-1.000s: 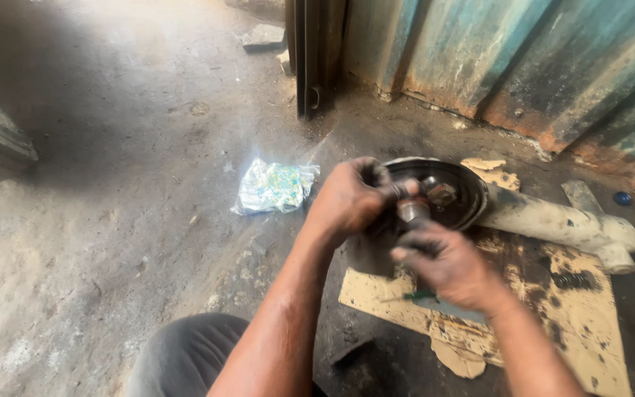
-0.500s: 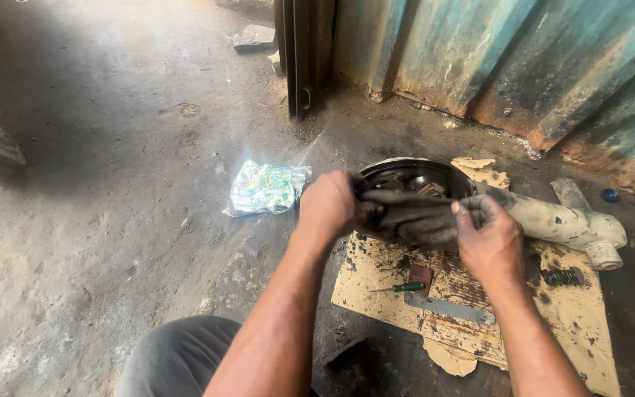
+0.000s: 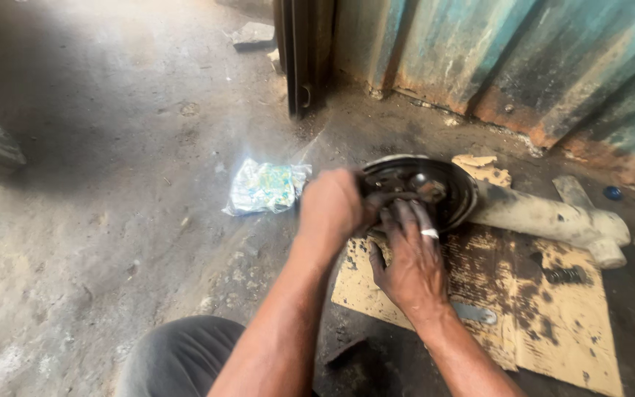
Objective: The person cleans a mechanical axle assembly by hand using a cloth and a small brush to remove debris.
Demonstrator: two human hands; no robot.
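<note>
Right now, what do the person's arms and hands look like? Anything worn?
Both forearms are bare, no sleeves and no gloves. The hands are smeared with dark grease. The right hand has a pale ring or band on one finger. The left hand shows nothing worn. No watch is visible.

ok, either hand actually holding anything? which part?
Both are on the round dark drum of the axle. Left hand grips its near rim; right hand presses its fingers onto the face. No tool visible.

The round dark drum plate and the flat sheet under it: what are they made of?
Round dark drum plate: likely metal, greasy black, with a glinting rim. Flat tan sheet: seemingly cardboard, torn-edged and oil-stained. Both the left hand and the right hand rest on the plate.
</note>
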